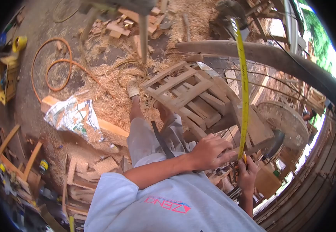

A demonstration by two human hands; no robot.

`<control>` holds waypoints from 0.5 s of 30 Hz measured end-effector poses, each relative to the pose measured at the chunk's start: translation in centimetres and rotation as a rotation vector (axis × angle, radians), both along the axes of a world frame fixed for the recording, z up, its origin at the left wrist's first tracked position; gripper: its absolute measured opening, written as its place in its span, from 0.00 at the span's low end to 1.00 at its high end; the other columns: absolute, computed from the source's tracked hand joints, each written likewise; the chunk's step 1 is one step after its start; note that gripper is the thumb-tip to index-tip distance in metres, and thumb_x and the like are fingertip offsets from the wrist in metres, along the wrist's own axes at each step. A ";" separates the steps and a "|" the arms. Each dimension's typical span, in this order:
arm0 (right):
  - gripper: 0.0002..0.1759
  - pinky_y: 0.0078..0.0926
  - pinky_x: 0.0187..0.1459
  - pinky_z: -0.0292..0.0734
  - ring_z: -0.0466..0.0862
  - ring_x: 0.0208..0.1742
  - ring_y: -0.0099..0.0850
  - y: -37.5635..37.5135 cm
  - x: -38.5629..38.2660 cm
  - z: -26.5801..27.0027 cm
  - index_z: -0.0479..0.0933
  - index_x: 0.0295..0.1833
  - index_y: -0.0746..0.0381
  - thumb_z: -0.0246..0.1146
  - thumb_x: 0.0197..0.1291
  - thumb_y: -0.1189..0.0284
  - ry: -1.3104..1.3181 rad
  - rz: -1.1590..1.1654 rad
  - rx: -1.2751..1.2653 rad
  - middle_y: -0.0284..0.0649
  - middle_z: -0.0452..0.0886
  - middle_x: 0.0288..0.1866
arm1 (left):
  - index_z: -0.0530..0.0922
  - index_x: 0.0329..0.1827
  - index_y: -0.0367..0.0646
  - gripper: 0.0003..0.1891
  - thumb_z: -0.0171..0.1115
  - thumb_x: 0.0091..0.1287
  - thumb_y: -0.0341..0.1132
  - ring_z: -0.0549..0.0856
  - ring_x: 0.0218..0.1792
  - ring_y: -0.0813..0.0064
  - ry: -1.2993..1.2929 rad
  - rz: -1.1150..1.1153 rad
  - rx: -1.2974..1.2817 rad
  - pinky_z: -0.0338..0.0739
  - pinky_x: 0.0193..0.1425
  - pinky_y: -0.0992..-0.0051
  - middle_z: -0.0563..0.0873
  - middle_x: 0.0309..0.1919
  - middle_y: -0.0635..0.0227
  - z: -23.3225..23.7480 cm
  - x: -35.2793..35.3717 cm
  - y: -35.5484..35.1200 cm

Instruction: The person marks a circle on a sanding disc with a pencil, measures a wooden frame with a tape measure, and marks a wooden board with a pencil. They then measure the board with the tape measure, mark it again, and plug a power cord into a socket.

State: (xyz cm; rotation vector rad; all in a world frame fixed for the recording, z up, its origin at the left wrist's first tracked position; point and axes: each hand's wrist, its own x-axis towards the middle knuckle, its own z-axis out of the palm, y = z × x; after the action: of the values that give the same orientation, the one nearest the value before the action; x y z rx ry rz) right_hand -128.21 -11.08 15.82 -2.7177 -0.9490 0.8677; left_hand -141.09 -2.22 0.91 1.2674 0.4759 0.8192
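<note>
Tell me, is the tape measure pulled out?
Yes, the tape measure runs taut from the right hand up past the wooden frame.

1. T-shirt (214, 216): pale grey-blue, short sleeve (112, 189) ending above the elbow.
2. Chest logo (168, 205): red lettering with a small blue line beneath it.
3. Shorts (144, 135): light grey, loose, lower legs bare.
4. Dark narrow strap (162, 141) lies across the shorts.
5. Shoe (132, 88): pale, clog-like.
6. Left hand (210, 150), right hand (247, 172): bare.

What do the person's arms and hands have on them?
A short, light grey T-shirt sleeve covers the left upper arm. Below it, nothing is worn. The left hand and right hand have no gloves, and no watch shows.
</note>
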 end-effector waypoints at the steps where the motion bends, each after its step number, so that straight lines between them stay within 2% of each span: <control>1: 0.06 0.22 0.27 0.68 0.72 0.24 0.19 0.1 0.0 0.0 0.78 0.36 0.69 0.60 0.64 0.77 -0.015 -0.032 0.011 0.33 0.73 0.21 | 0.83 0.37 0.43 0.09 0.67 0.64 0.40 0.82 0.30 0.65 -0.015 -0.032 0.011 0.71 0.39 0.67 0.85 0.30 0.67 -0.2 0.0 -0.1; 3: 0.07 0.22 0.27 0.68 0.72 0.24 0.19 0.3 -0.1 -0.1 0.78 0.36 0.69 0.60 0.64 0.76 0.082 -0.141 0.001 0.33 0.73 0.21 | 0.82 0.33 0.43 0.07 0.66 0.63 0.37 0.81 0.27 0.65 0.016 0.046 0.053 0.70 0.34 0.68 0.84 0.28 0.66 -0.7 0.1 -0.4; 4: 0.07 0.23 0.27 0.67 0.72 0.24 0.19 0.1 0.0 0.0 0.78 0.36 0.69 0.60 0.65 0.76 0.117 -0.174 -0.010 0.33 0.74 0.21 | 0.82 0.30 0.42 0.04 0.63 0.62 0.31 0.80 0.24 0.66 0.010 0.070 0.067 0.69 0.30 0.68 0.83 0.25 0.66 -0.7 0.1 -0.3; 5: 0.07 0.23 0.27 0.67 0.72 0.24 0.19 -0.2 0.0 -0.1 0.78 0.36 0.69 0.60 0.65 0.76 0.108 -0.209 0.004 0.33 0.74 0.21 | 0.82 0.30 0.42 0.04 0.63 0.62 0.31 0.80 0.24 0.66 -0.002 0.034 0.079 0.69 0.30 0.68 0.83 0.25 0.66 -0.9 0.0 -0.5; 7: 0.08 0.20 0.27 0.64 0.70 0.26 0.16 -0.9 0.1 -0.5 0.76 0.33 0.66 0.59 0.66 0.75 0.178 -0.187 0.042 0.28 0.74 0.24 | 0.81 0.29 0.42 0.04 0.60 0.61 0.28 0.78 0.21 0.67 0.001 0.067 0.116 0.68 0.29 0.67 0.81 0.22 0.67 -1.6 -0.2 -1.0; 8: 0.08 0.20 0.28 0.65 0.70 0.26 0.16 -1.3 0.1 -0.6 0.77 0.34 0.67 0.60 0.66 0.74 0.223 -0.232 0.045 0.29 0.74 0.24 | 0.80 0.28 0.41 0.07 0.56 0.63 0.28 0.76 0.19 0.67 -0.017 0.070 0.126 0.67 0.27 0.67 0.80 0.20 0.67 -1.8 -0.2 -0.8; 11: 0.08 0.21 0.28 0.66 0.72 0.27 0.17 -1.2 0.1 -0.6 0.79 0.36 0.67 0.60 0.66 0.74 0.281 -0.275 0.082 0.30 0.74 0.24 | 0.80 0.27 0.40 0.07 0.57 0.63 0.29 0.77 0.20 0.66 -0.023 0.031 0.096 0.67 0.27 0.67 0.80 0.20 0.66 -1.4 -0.6 0.0; 12: 0.07 0.23 0.29 0.68 0.73 0.28 0.18 -0.8 0.3 -0.3 0.80 0.38 0.68 0.60 0.65 0.74 0.271 -0.235 0.044 0.33 0.76 0.24 | 0.80 0.28 0.39 0.10 0.54 0.66 0.32 0.77 0.20 0.66 0.003 0.008 0.089 0.68 0.28 0.67 0.80 0.20 0.66 -1.5 -0.8 0.0; 13: 0.07 0.23 0.29 0.68 0.73 0.28 0.18 -0.7 0.3 -0.5 0.80 0.38 0.68 0.60 0.65 0.74 0.264 -0.292 0.068 0.33 0.76 0.24 | 0.80 0.28 0.39 0.10 0.54 0.66 0.32 0.77 0.20 0.66 -0.008 -0.050 0.103 0.68 0.28 0.67 0.80 0.20 0.66 -1.6 -1.1 0.0; 15: 0.06 0.33 0.29 0.70 0.77 0.24 0.37 -0.7 0.4 -0.8 0.80 0.38 0.67 0.61 0.63 0.74 0.362 -0.236 0.176 0.47 0.77 0.24 | 0.80 0.29 0.37 0.15 0.51 0.69 0.35 0.77 0.20 0.67 0.078 -0.054 0.041 0.69 0.28 0.68 0.79 0.20 0.64 -1.7 -1.7 -0.1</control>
State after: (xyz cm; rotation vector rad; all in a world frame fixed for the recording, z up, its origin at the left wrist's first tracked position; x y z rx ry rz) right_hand -127.85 -11.81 15.04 -2.3511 -0.5879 1.1159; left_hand -142.80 -2.36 -0.83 1.3484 0.4876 0.7392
